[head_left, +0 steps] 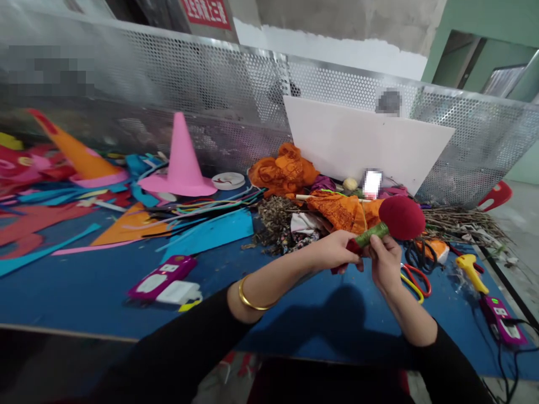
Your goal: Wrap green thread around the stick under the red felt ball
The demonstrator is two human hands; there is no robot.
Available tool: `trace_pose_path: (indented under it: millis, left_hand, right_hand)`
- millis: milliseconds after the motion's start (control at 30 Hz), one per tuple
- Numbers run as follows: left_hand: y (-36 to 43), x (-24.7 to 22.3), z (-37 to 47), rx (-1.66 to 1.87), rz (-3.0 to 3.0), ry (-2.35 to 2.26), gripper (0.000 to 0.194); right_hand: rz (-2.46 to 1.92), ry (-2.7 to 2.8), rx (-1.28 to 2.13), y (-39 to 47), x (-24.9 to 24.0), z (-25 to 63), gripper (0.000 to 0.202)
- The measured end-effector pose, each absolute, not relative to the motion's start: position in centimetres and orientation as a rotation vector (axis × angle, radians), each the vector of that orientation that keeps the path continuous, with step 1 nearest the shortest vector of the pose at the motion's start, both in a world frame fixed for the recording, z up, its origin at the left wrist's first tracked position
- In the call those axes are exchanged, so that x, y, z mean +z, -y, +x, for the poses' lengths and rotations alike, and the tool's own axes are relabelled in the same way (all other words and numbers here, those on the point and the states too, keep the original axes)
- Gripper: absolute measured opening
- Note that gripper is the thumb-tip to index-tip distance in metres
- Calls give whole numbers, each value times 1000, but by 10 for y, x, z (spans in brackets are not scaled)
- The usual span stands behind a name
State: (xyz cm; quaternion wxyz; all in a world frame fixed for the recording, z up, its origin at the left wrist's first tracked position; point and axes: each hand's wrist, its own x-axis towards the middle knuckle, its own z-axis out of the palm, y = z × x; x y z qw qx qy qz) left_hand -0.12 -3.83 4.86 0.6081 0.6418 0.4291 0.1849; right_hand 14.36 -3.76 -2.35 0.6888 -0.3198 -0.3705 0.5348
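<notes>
In the head view I see a stick (370, 237) with a large rounded dark-red head, a green wrapped neck and a dark-red lower part; I cannot tell its exact kind. My left hand (339, 249) is closed round the lower part. Close beside it, my right hand (385, 261) grips the green neck just under the head. The stick is tilted, head up and to the right, above the blue table (295, 303). Red and yellow-handled scissors (416, 282) lie behind my right wrist.
A pink cone hat (183, 154) and an orange cone hat (82, 148) stand at left. Orange cloth (286, 171) and dried twigs (463, 221) lie at the back before a white board (357, 137). A yellow glue gun (469, 272) and purple power strips (501, 320) flank my arms.
</notes>
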Motion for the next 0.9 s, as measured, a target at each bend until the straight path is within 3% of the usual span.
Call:
trace_pose_path:
  millis: [300,700,900]
  left_hand:
    - [98,-18,-10,506,1095,-875,61]
    - [103,-46,-6,587,1226,-996,39]
    - [101,-58,-3,725,1453,-1140,22]
  right_hand:
    - [-879,911,1332,97,-71,147,40]
    - [-913,849,1331,96,-91,149,43]
    - [-929,832,1355,98,-86,147,32]
